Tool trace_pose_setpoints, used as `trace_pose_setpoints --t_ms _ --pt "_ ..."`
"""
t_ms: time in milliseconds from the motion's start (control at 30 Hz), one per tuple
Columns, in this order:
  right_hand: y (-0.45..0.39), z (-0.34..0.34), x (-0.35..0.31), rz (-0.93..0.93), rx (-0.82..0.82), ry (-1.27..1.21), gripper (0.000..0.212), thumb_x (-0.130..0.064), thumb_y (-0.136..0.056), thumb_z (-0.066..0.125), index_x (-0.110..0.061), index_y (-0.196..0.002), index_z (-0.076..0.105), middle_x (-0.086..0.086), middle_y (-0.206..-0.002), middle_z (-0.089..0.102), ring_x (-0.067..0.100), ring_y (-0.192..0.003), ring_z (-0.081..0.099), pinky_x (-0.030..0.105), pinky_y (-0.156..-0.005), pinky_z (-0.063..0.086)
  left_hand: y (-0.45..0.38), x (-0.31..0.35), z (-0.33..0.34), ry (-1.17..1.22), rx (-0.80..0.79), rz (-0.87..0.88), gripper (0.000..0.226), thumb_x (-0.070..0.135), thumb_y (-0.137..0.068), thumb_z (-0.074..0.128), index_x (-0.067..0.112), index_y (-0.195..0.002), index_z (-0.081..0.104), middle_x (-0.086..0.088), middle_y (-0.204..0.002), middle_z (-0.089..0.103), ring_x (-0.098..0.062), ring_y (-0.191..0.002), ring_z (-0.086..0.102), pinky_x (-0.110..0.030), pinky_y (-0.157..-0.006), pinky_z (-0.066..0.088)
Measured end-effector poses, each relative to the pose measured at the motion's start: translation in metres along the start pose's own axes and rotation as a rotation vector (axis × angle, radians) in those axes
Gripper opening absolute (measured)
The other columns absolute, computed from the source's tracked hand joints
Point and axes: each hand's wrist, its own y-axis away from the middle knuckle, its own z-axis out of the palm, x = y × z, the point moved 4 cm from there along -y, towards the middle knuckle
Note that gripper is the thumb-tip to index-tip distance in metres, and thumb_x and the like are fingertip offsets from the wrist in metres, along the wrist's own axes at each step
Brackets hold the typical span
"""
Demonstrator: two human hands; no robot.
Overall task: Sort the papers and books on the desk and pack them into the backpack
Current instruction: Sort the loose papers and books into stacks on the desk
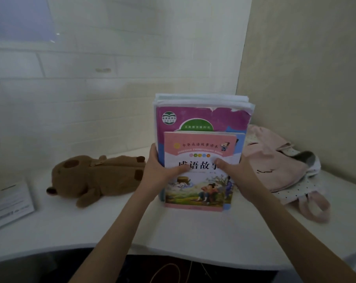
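Note:
A stack of books and papers stands upright on its lower edge on the white desk [111, 225]. A pink storybook [201, 186] is at the front, a larger purple textbook [203, 117] is behind it, and white papers [201, 99] stick up at the back. My left hand [162, 168] grips the stack's left side with its thumb across the pink cover. My right hand [234, 168] grips the right side the same way. The pink backpack [275, 166] lies on the desk just right of the stack, its opening partly visible.
A brown plush toy [95, 176] lies on the desk left of the stack. A printed leaflet [9, 203] rests at the far left edge. Walls close off the back and right side. A cable [173, 272] hangs below the desk's front edge.

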Motion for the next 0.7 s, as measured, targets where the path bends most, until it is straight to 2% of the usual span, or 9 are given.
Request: trace_pose_setpoints --t_ms 67,100,167,267,333,400,533,633,700 --pt "0.002 0.000 0.004 0.014 0.046 0.004 0.086 -0.069 -0.051 0.079 -0.020 -0.118 0.056 0.005 -0.113 0.066 0.022 -0.107 0.063 0.046 -0.095 0.049 -0.002 -0.001 -0.003 0.005 -0.002 -0.020 0.064 0.015 -0.061 0.087 0.027 -0.110 0.048 0.007 -0.101 0.069 -0.007 -0.086 0.070 -0.022 -0.067 0.058" --pt "0.003 0.001 0.003 0.004 0.058 0.003 0.086 -0.070 -0.051 0.079 -0.022 -0.118 0.054 0.000 -0.114 0.065 0.018 -0.108 0.061 0.043 -0.096 0.049 -0.004 -0.002 -0.005 0.017 -0.026 -0.029 0.066 0.016 -0.059 0.088 0.024 -0.112 0.049 0.006 -0.101 0.070 -0.010 -0.088 0.071 -0.025 -0.070 0.059" --pt "0.006 0.002 0.001 -0.020 0.074 -0.004 0.069 -0.059 -0.058 0.077 -0.026 -0.114 0.054 -0.008 -0.108 0.064 0.009 -0.102 0.061 0.030 -0.090 0.049 -0.009 -0.005 -0.008 0.063 -0.132 -0.058 0.069 0.020 -0.057 0.090 0.019 -0.115 0.054 0.000 -0.104 0.072 -0.017 -0.094 0.071 -0.032 -0.076 0.059" --pt "0.015 0.005 0.005 -0.042 0.022 0.031 0.032 -0.035 -0.073 0.073 -0.035 -0.102 0.058 -0.019 -0.098 0.066 0.000 -0.094 0.064 0.012 -0.071 0.052 -0.011 -0.008 -0.007 0.035 -0.318 -0.156 0.054 0.030 -0.059 0.083 0.025 -0.108 0.063 0.005 -0.100 0.075 -0.017 -0.093 0.071 -0.032 -0.082 0.058" --pt "0.016 0.005 0.012 -0.023 0.016 0.041 0.021 -0.027 -0.080 0.071 -0.033 -0.098 0.060 -0.017 -0.093 0.068 0.007 -0.094 0.066 0.014 -0.066 0.053 -0.014 -0.008 -0.007 -0.029 -0.328 -0.194 0.036 0.022 -0.072 0.082 0.025 -0.104 0.065 0.005 -0.098 0.075 -0.017 -0.091 0.072 -0.039 -0.088 0.056" --pt "0.013 0.004 0.010 -0.025 0.047 0.055 0.022 -0.027 -0.082 0.071 -0.029 -0.102 0.061 -0.015 -0.094 0.069 0.005 -0.090 0.067 0.014 -0.064 0.053 -0.019 -0.006 -0.009 -0.078 -0.265 -0.193 0.030 0.021 -0.076 0.078 0.017 -0.104 0.068 -0.003 -0.101 0.075 -0.024 -0.092 0.071 -0.044 -0.089 0.056" --pt "0.010 0.011 0.013 0.079 0.001 0.027 0.033 -0.036 -0.084 0.068 -0.019 -0.112 0.062 -0.003 -0.096 0.073 0.002 -0.074 0.070 0.014 -0.059 0.053 -0.020 -0.011 -0.018 -0.183 -0.163 -0.225 0.050 0.050 -0.066 0.081 0.008 -0.089 0.066 -0.012 -0.091 0.070 -0.032 -0.082 0.066 -0.039 -0.074 0.052" --pt "0.014 0.020 0.026 0.268 -0.161 -0.004 0.025 -0.043 -0.086 0.065 -0.032 -0.108 0.060 -0.004 -0.100 0.073 0.012 -0.084 0.072 0.028 -0.074 0.058 -0.011 -0.025 -0.028 -0.234 -0.195 -0.416 0.047 0.047 -0.072 0.078 0.008 -0.097 0.071 -0.008 -0.091 0.076 -0.029 -0.084 0.072 -0.041 -0.085 0.057" --pt "0.018 0.025 0.038 0.331 -0.237 0.110 0.026 -0.051 -0.084 0.063 -0.032 -0.102 0.062 -0.008 -0.099 0.073 0.010 -0.086 0.071 0.029 -0.080 0.056 -0.001 -0.035 -0.037 -0.305 -0.198 -0.528 0.045 0.046 -0.073 0.077 0.010 -0.100 0.071 -0.007 -0.087 0.076 -0.025 -0.079 0.072 -0.037 -0.078 0.058"
